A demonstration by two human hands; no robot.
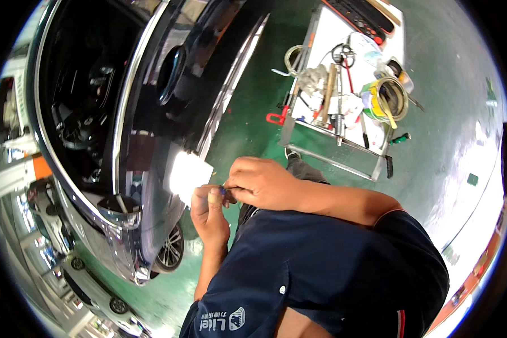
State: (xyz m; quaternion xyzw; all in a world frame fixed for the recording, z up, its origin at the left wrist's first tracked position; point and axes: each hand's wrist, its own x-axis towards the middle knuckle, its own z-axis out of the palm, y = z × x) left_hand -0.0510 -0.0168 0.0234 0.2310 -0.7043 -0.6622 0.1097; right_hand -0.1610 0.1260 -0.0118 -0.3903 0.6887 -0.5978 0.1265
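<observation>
My left hand (208, 211) is closed around a small blue object (223, 191), its thumb raised, with a tan wrap or patch near the tip. My right hand (253, 180) meets it from the right, fingers curled and pinched at the same piece, whose full shape is hidden by the fingers. Both hands are in front of my dark shirt, beside the glossy dark car (152, 141), whose door has a bright reflection just left of my fingers.
A wheeled white-topped cart (315, 50) at upper right holds tools, crumpled cloths, an open can (393, 98) and a black-and-red case (357, 22). A coil (292, 58) hangs at its side. Green floor (242, 96) separates car and cart. Other cars (84, 281) stand at far left.
</observation>
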